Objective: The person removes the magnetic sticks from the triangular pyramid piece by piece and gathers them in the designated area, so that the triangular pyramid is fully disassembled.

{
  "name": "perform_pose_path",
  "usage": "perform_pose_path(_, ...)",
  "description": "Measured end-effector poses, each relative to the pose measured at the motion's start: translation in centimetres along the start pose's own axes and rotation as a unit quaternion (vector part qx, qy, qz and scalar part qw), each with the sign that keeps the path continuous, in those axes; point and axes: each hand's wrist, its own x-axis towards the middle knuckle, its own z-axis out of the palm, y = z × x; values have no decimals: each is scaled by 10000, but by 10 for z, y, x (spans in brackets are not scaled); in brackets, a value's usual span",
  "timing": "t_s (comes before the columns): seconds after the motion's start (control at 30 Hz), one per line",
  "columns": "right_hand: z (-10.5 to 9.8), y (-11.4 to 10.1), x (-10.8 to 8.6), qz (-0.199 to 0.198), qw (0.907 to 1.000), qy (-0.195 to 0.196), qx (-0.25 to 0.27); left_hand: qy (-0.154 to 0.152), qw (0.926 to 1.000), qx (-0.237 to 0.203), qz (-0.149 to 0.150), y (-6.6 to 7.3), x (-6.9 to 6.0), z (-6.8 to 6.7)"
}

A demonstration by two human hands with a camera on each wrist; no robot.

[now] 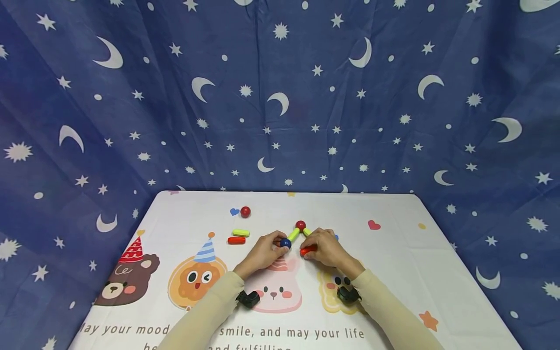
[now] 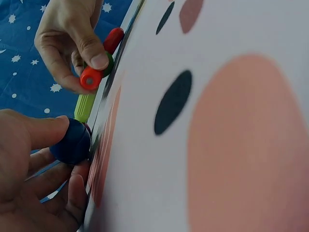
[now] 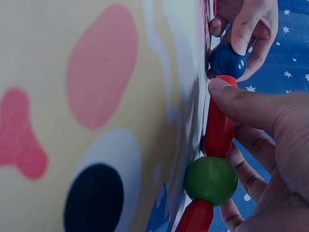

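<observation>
My left hand [image 1: 264, 252] [image 2: 31, 174] [image 3: 256, 26] holds a blue ball [image 1: 286, 243] [image 2: 71, 142] [image 3: 228, 61] between thumb and fingers. Beside it, my right hand [image 1: 327, 249] [image 2: 70, 38] [image 3: 285, 145] pinches a red stick [image 1: 307, 250] [image 3: 220, 126] whose near end points toward the blue ball. The red stick's other end joins a green ball [image 2: 108, 65] [image 3: 211, 180], with another red stick [image 2: 114, 40] [image 3: 195, 216] beyond it. A yellow-green stick [image 1: 294, 235] [image 2: 84, 107] runs from the blue ball to a red ball [image 1: 300, 225]. A second yellow-green stick [image 1: 307, 232] leads from that ball toward my right hand.
Left of the hands, a loose yellow-green stick [image 1: 241, 233] and red stick [image 1: 236, 240] lie on the white printed tablecloth [image 1: 350, 209]. Another red ball [image 1: 245, 212] is farther back. A blue curtain [image 1: 306, 160] with moons and stars hangs behind the table.
</observation>
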Motion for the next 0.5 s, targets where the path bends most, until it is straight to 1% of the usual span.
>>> perform_pose_path(0.33, -1, 1, 0, 35, 10000, -61, 28, -2, 10000, 67, 16, -2, 0, -3)
perform_pose_path(0.4, -2, 0, 1, 73, 9999, -12, 96, -11, 10000, 69, 17, -2, 0, -3)
perform_pose_path(0.5, -2, 0, 5, 172, 9995, 158, 202, -19, 10000, 35, 15, -2, 0, -3)
